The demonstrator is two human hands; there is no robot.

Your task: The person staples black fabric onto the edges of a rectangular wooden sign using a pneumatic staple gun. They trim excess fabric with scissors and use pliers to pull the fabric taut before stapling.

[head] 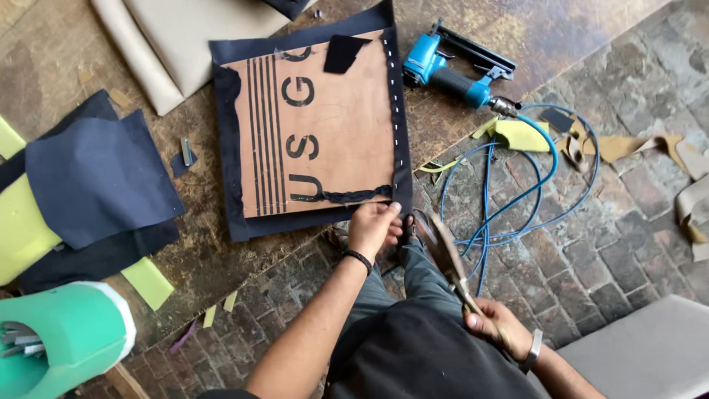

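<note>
Scissors (447,255), heavy and stiff, sit clenched by the handles in my right hand (495,324); left hand (375,225) pinches the limp navy fabric (325,220) edge.

Upholstery workshop: staple gun (452,68), fabric scraps (103,177)

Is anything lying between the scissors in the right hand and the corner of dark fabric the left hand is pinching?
Nothing visible. The left hand grips the fabric at the board's near corner; the scissors in the right hand point up beside it, apart, with open air between.
</note>
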